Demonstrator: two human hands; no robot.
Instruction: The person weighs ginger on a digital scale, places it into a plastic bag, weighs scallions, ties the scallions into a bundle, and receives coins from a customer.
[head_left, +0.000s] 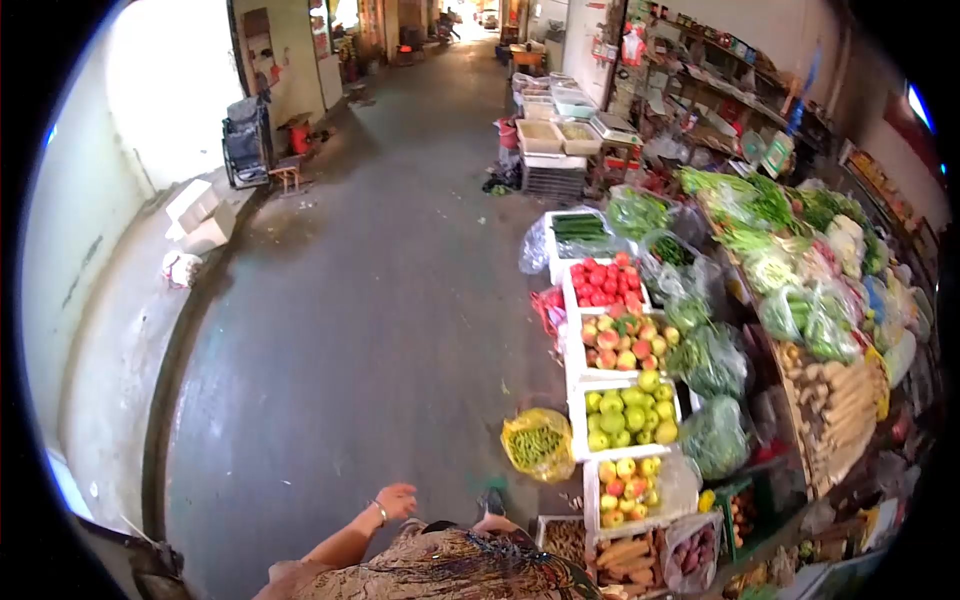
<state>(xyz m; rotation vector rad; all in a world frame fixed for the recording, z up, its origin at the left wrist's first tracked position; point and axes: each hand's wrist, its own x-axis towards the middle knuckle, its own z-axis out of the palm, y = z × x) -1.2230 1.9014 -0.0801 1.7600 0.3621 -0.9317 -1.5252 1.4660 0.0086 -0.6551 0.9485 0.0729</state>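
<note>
yellow bag (557, 464), green pods (533, 444); grey floor (380, 270); brown, dark-patterned top (440, 566); red tomatoes (605, 284); yellow-green pears (630, 415); white box (579, 425)

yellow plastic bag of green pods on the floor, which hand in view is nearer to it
Left, the only hand in view: the bare left hand is left of the yellow plastic bag, clearly apart from it. The right hand is out of view.

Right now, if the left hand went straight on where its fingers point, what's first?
Probably the yellow bag, across a stretch of floor; the left hand points roughly that way. Depth is unclear from one view, so it might pass above the bag.
</note>
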